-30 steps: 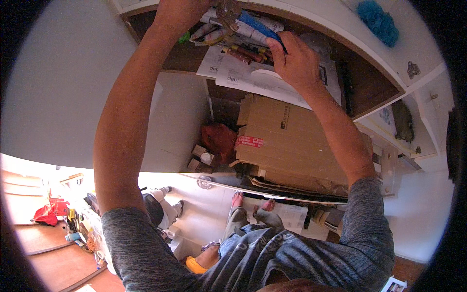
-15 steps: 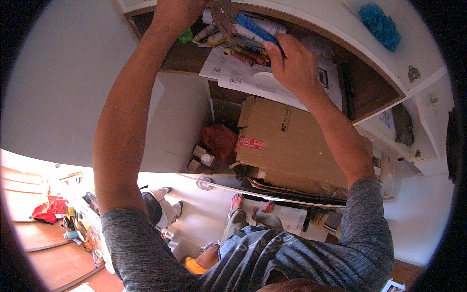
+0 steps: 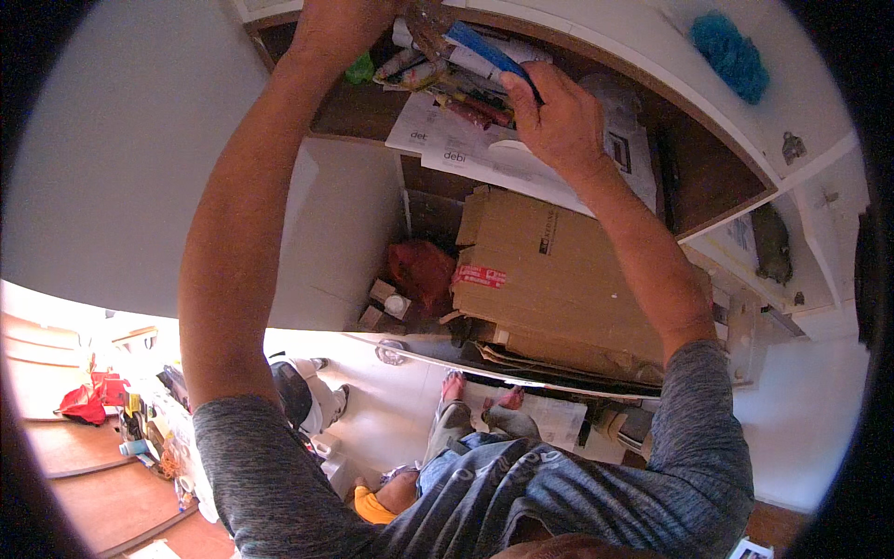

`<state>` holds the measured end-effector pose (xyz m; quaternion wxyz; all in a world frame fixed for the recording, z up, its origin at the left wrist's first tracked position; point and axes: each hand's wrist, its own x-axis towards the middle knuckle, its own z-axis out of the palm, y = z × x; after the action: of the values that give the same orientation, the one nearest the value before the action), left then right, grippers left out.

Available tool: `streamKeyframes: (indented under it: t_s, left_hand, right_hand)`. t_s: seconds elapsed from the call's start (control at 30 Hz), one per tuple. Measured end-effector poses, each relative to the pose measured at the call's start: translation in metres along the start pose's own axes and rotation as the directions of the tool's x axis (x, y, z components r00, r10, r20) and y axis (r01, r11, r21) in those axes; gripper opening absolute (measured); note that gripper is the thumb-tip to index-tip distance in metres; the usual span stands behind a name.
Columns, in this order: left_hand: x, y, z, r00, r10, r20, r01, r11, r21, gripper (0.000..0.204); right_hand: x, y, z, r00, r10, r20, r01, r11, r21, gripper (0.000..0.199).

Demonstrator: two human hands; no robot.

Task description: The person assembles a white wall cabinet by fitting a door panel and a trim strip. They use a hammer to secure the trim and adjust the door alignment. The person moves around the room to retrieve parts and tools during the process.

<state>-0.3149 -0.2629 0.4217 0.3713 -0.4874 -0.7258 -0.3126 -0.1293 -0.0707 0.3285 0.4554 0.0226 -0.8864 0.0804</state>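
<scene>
My right hand (image 3: 563, 116) grips a flat blue strip-like tool (image 3: 489, 49) with a dark lower end, its kind unclear. It is held over an upper cabinet shelf, above a pile of small tools and tubes (image 3: 470, 107). At the top edge, my left hand (image 3: 349, 28) is partly cut off and its fingers cannot be made out. Beside it hangs a crumpled, see-through plastic piece (image 3: 428, 33). A bright green scrap (image 3: 359, 68) lies just below that hand. White printed sheets (image 3: 503, 168) stick out over the shelf's front under the pile.
A large cardboard box (image 3: 549, 270) fills the lower compartment, with a red plastic bag (image 3: 419, 270) at its left. A pale cabinet door (image 3: 121, 168) stands at the left. Blue crumpled plastic (image 3: 729, 54) is at the upper right. Someone in pale trousers (image 3: 321, 396) is below.
My right hand and the blue tool have shifted very slightly up and left. My left hand stays by the shelf's top left.
</scene>
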Motion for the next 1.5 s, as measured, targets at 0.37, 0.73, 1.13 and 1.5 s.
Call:
streamKeyframes:
  t_s: [0.37,0.73,1.13,1.5]
  left_hand:
    - [-0.002,-0.002,-0.011,0.996,-0.085,0.003,0.085,0.996,-0.016,0.011]
    - [-0.004,-0.023,0.005,0.974,0.216,-0.073,-0.203,0.967,0.153,0.01]
    - [0.01,-0.034,0.003,0.991,0.118,0.056,-0.115,0.992,-0.046,0.012]
    - [0.013,-0.03,-0.005,0.997,0.041,0.069,-0.043,0.999,0.031,0.011]
  right_hand:
    - [0.006,-0.008,0.005,0.999,-0.032,-0.032,0.034,0.998,0.057,0.031]
    - [0.042,-0.018,-0.045,0.967,0.208,0.146,-0.241,0.93,0.278,0.029]
    - [0.09,-0.001,-0.095,0.82,-0.438,0.368,0.535,0.816,-0.22,0.051]
    - [0.096,-0.004,-0.093,0.775,-0.512,0.371,0.618,0.739,-0.27,0.052]
